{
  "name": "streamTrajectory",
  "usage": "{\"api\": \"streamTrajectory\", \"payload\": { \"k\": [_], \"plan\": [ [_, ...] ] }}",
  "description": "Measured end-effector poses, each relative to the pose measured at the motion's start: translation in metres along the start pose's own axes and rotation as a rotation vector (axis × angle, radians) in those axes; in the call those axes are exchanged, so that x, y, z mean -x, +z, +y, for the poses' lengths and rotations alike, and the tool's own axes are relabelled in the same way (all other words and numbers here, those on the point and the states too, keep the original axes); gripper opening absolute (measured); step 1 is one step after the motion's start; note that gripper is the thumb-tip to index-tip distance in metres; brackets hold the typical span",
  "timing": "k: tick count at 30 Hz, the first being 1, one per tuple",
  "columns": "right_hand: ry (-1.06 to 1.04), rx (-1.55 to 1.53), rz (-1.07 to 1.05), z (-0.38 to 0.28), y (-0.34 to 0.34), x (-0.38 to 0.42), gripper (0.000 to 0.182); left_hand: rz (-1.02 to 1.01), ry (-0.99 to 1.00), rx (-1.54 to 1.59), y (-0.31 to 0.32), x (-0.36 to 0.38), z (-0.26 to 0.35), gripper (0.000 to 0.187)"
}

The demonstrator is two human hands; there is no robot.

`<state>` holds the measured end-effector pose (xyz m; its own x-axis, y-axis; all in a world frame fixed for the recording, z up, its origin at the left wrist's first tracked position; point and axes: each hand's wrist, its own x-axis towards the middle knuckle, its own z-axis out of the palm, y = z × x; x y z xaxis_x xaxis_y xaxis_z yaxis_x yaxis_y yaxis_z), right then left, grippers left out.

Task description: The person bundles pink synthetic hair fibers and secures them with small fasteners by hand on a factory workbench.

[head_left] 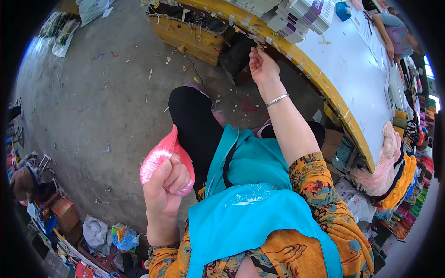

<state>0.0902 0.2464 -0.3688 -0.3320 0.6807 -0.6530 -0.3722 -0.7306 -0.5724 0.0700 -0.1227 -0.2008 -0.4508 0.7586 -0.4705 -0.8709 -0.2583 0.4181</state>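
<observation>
A skein of shiny pink thread (155, 160) is bunched in my left hand (169, 178), whose fingers are wrapped round it. Its pointed top sticks up above the fist and the rest bulges out on both sides. My right hand (265, 68) reaches forward to the yellow edge (296, 58) of the table, a bracelet (278, 100) on its wrist. Its fingers are curled together at the edge; anything between the fingertips is too small to make out. A black bag-like thing (235, 56) hangs below that hand.
Stacks of white printed boxes or papers (306, 18) lie on the white tabletop (343, 69). A person (396, 34) is at its far side. Pink and orange yarn hanks (398, 180) hang at the right. A yellow wooden drawer (185, 37) stands ahead; scraps litter the concrete floor (92, 116).
</observation>
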Motion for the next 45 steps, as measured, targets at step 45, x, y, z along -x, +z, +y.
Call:
{"api": "streamTrajectory", "payload": {
  "k": [45],
  "plan": [
    [0.042,-0.380,-0.087,-0.005,0.032,0.015,0.018,-0.034,-0.008,0.026,-0.003,-0.001,-0.005,0.015]
  ]
}}
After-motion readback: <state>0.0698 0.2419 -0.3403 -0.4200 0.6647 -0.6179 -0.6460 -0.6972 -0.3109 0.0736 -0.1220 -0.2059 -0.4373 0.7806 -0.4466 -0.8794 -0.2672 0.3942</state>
